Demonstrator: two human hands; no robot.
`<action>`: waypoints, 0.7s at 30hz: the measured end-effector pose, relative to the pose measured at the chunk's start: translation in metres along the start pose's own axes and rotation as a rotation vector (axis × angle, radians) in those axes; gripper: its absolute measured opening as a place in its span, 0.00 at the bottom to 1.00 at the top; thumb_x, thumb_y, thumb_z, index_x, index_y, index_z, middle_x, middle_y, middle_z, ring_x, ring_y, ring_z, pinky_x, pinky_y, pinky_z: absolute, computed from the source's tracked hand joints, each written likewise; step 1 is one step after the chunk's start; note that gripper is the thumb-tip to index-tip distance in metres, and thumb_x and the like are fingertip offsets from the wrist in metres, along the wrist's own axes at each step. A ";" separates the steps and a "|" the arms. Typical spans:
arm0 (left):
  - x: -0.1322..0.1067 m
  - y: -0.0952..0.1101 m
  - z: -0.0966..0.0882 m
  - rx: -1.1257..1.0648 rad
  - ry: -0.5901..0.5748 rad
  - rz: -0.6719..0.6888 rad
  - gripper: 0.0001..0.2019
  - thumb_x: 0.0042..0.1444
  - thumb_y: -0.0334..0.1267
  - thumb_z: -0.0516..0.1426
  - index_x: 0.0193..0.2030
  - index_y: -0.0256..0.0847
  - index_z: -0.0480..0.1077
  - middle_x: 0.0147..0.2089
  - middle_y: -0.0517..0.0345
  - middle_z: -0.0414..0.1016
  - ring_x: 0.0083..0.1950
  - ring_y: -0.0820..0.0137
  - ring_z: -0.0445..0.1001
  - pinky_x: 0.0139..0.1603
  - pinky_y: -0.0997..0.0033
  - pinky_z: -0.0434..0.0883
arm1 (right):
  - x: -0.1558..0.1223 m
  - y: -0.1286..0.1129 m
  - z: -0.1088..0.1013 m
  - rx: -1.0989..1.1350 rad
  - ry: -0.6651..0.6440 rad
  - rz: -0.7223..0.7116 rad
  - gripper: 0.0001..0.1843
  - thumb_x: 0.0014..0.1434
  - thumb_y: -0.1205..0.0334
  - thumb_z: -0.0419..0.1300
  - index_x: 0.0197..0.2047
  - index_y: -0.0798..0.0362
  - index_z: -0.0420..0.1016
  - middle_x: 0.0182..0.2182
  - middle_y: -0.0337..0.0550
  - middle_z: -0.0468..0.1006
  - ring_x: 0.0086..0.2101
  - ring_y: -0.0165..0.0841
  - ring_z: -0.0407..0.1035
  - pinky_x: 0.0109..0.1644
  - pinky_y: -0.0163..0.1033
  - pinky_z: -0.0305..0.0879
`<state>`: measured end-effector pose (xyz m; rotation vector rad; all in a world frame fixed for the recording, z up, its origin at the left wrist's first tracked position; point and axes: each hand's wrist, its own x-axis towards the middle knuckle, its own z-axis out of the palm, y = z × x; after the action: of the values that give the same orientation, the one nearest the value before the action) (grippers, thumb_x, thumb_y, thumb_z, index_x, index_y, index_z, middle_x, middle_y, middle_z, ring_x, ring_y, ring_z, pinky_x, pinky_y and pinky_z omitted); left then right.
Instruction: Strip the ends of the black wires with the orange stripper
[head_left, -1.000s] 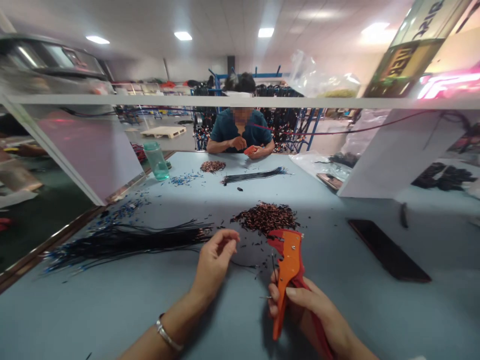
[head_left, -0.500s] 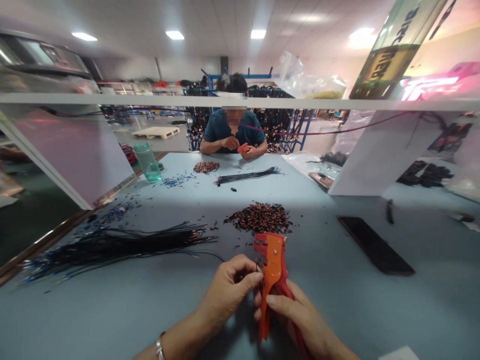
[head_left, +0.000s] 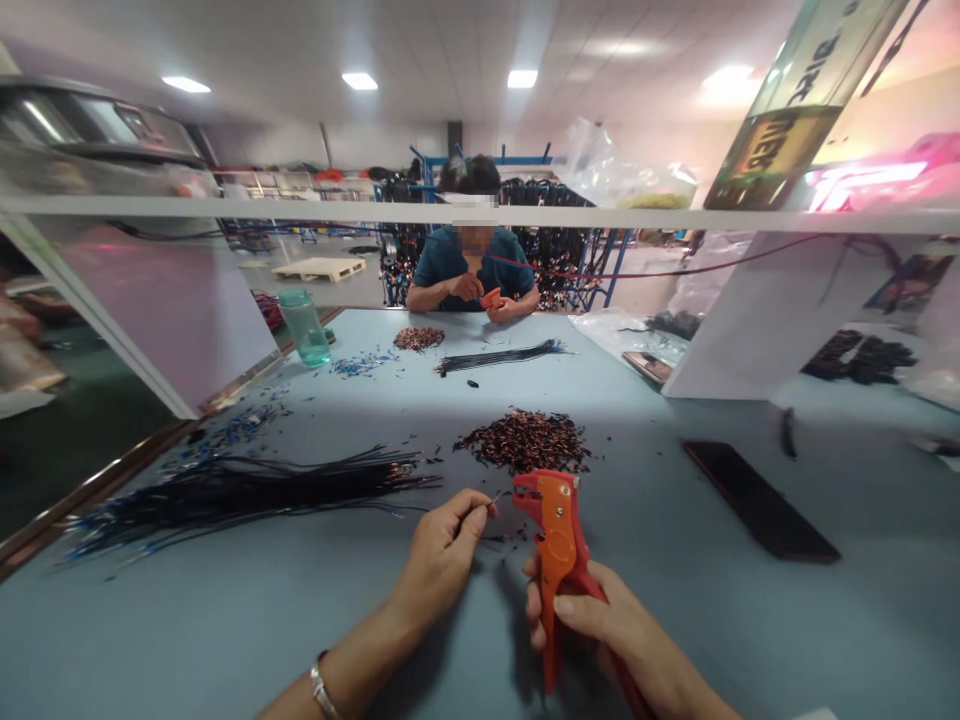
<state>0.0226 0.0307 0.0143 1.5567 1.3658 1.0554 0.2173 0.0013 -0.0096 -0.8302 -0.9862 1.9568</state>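
Observation:
My right hand (head_left: 600, 620) is wrapped round the handles of a red and orange wire stripper (head_left: 559, 540), its jaws pointing away from me. Just left of those jaws, my left hand (head_left: 450, 535) pinches a thin black wire (head_left: 493, 500) between thumb and fingers, its tip poking out toward the tool. The wire tip and the jaws are apart. A long bundle of black wires (head_left: 270, 490) with blue ends lies on the table to the left. Beyond the stripper sits a heap of small black and copper-coloured pieces (head_left: 525, 440).
A dark phone (head_left: 761, 500) lies at the right. Blue scraps (head_left: 240, 425) are scattered at the left near a green bottle (head_left: 304, 330). A shelf (head_left: 360, 210) crosses above the table. Opposite, a co-worker (head_left: 472, 270) holds a similar red tool beside another wire bundle (head_left: 502, 355).
My left hand has moved left and slightly away from me with the wire, from beside the stripper's body to beside its jaws. The stripper has shifted slightly right in view.

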 end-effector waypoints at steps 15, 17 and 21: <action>0.001 -0.005 0.000 0.030 0.098 0.117 0.11 0.58 0.39 0.54 0.36 0.40 0.77 0.36 0.54 0.79 0.38 0.65 0.74 0.42 0.71 0.67 | -0.009 -0.014 0.003 -0.080 -0.066 0.088 0.24 0.49 0.51 0.67 0.45 0.56 0.72 0.33 0.44 0.77 0.31 0.33 0.71 0.36 0.37 0.66; 0.001 -0.004 -0.001 0.052 0.088 0.143 0.11 0.59 0.39 0.53 0.36 0.40 0.77 0.35 0.54 0.79 0.37 0.66 0.73 0.40 0.71 0.67 | -0.010 -0.014 0.003 -0.072 -0.063 0.100 0.24 0.49 0.52 0.68 0.45 0.56 0.72 0.34 0.44 0.77 0.31 0.33 0.72 0.37 0.38 0.66; 0.000 0.000 -0.002 0.107 0.094 0.168 0.11 0.58 0.38 0.53 0.33 0.39 0.75 0.30 0.56 0.75 0.32 0.68 0.71 0.35 0.73 0.65 | -0.010 -0.016 0.004 -0.089 -0.055 0.099 0.24 0.48 0.51 0.68 0.45 0.56 0.71 0.34 0.44 0.77 0.31 0.34 0.72 0.35 0.38 0.66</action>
<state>0.0212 0.0306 0.0151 1.7447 1.3927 1.1868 0.2245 -0.0026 0.0076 -0.8947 -1.0898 2.0416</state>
